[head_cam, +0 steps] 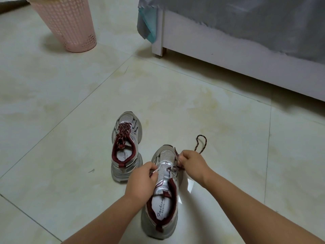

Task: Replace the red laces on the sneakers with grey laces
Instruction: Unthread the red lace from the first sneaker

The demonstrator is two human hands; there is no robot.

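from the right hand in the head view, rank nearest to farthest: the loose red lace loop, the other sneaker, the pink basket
From the right hand:
1. Red lace loop, just beyond the hand, trailing from its grip.
2. Other sneaker, to the left, still laced.
3. Pink basket, far off at the upper left.

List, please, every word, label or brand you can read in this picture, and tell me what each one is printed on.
"Fashion Sports": on the white insole of the near sneaker, the one the hands are working on.
"...kion": on the insole of the far sneaker, partly hidden by its tongue; presumably the same print.
Small print on the near sneaker's tongue tab: too small to read.
A letter-like mark on the near sneaker's silver tongue top: unreadable.
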